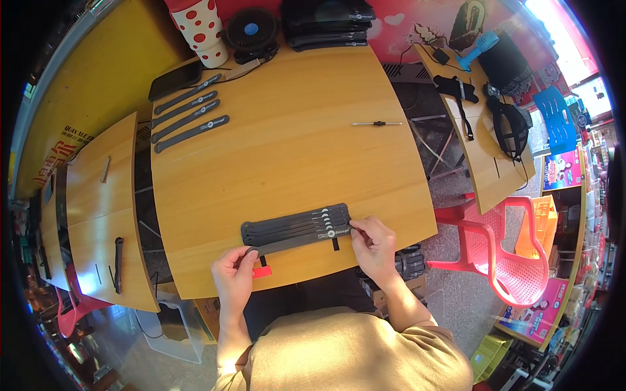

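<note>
In front of me a fanned row of several black straps (293, 225) with white print lies near the table's front edge, their long sides overlapping. My left hand (235, 267) is closed in a pinch on the left end of the nearest strap (287, 244). At that strap's other end, my right hand (373, 240) pinches with thumb and forefinger by the edge of the row. A small red tab (263, 272) sticks out beside my left fingers. Two short black strips (336, 244) show below the row.
On the wooden table (280, 150), several more straps (192, 133) lie at far left by a black phone (176, 81). Behind stand a dotted tumbler (199, 32), a small fan (250, 32) and a black stack (329, 26). A thin screwdriver (377, 124) lies right; a pink chair (489, 247) stands beyond.
</note>
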The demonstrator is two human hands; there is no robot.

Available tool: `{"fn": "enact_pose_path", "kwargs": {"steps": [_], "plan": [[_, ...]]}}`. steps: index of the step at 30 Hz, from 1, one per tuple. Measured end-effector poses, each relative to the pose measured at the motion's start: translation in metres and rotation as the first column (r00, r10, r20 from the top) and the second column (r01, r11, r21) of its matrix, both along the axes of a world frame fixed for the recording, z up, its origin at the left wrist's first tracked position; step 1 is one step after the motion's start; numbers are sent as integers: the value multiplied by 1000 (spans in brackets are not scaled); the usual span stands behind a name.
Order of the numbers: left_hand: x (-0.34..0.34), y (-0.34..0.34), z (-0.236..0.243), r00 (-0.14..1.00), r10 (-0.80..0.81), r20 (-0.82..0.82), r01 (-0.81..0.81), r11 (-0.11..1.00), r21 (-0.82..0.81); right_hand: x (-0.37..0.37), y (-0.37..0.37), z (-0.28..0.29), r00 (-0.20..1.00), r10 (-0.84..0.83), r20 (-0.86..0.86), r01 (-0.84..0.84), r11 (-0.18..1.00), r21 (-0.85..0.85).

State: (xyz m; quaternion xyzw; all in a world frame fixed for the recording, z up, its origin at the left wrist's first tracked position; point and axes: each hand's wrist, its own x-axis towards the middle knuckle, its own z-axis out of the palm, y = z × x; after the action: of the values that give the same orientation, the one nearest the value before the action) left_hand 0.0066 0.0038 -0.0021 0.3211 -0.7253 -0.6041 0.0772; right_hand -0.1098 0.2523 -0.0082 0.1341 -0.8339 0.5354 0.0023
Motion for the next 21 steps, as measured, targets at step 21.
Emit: {"fn": "enact_pose_path", "kwargs": {"steps": [21], "plan": [[-2, -1, 3, 999, 39, 34, -42, 996, 76, 0, -6, -2, 998, -34, -59, 42, 991, 128]]}}
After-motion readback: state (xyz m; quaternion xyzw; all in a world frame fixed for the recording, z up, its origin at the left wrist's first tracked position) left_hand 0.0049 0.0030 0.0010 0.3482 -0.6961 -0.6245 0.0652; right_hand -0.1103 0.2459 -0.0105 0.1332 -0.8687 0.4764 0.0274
